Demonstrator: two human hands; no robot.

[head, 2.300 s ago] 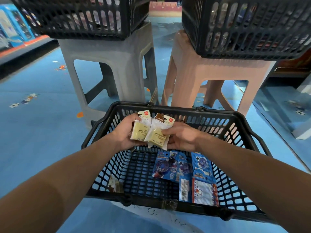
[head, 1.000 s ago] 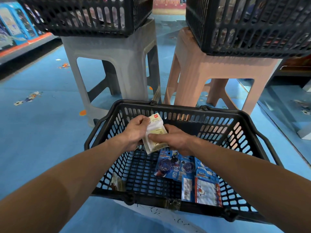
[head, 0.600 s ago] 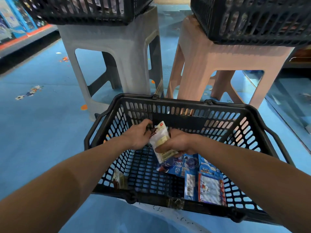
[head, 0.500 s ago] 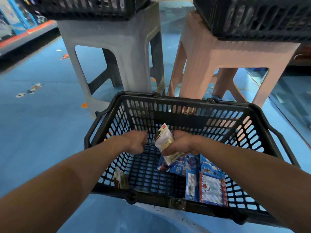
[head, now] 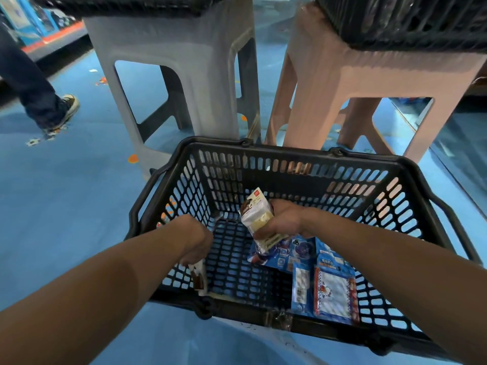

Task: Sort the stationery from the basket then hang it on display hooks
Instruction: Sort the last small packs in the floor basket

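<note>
A black plastic basket (head: 295, 156) sits on the blue floor in front of me. My right hand (head: 284, 219) grips a stack of yellow sticky-note packs (head: 257, 214) above the basket's middle. My left hand (head: 197, 241) reaches down to the near left corner, its fingers on a small pack (head: 199, 277) with a brown header that leans on the wall; whether it grips the pack is hidden. Blue carded packs (head: 287, 252) and a white-and-red notepad pack (head: 334, 293) lie on the basket floor at the right.
Just behind the basket stand a grey stool (head: 184, 75) and a pink stool (head: 369, 83), each bearing a black basket (head: 411, 22). A person's leg and sneaker (head: 52, 106) are on the floor at the far left. Shelving runs along the top left.
My left hand let go of the yellow packs and dropped to the small pack in the near left corner. My right hand now holds the stack alone. A person's leg entered at left.
</note>
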